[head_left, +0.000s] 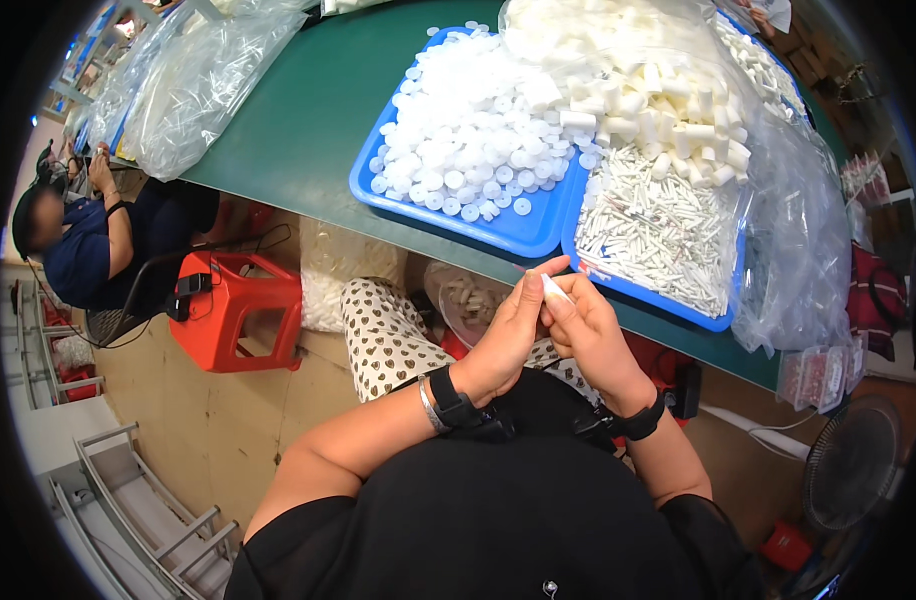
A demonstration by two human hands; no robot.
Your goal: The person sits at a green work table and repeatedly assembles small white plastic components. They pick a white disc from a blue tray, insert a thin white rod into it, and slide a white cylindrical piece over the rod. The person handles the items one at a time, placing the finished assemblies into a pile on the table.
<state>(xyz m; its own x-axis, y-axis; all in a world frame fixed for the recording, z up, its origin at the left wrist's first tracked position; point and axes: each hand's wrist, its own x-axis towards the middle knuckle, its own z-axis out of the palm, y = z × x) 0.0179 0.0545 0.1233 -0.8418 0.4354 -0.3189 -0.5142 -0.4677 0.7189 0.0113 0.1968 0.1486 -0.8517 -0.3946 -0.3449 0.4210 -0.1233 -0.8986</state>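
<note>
White plastic is showing between the two hands: a small white tube piece [555,289] is being pinched just below the edge of the green table [308,110]. The left hand [508,335] is curling around it from the left side, with its fingers pointing up and closing on the piece. The right hand [590,335] is gripping the same piece from the right, and its fingers are folding in tight. Both hands are touching each other over the person's lap (the trousers there have small heart shapes on them). Each wrist is wearing a black band, and the left wrist is also wearing a thin silver bangle.

On the table, just past the hands, two blue trays are sitting side by side. The left blue tray [448,222] is holding a heap of round white caps [468,130]. The right blue tray [648,292] is holding thin white sticks [653,225] near its front and chunky cream blocks [678,115] farther back. A clear plastic bag [803,240] is draping over the right side of that tray. More clear bags of small parts [193,85] are lying at the far left of the table.

An orange stool [233,310] is standing on the floor to the left. Another person in a dark blue top [103,250] is sitting beyond it, well apart from the hands.
</note>
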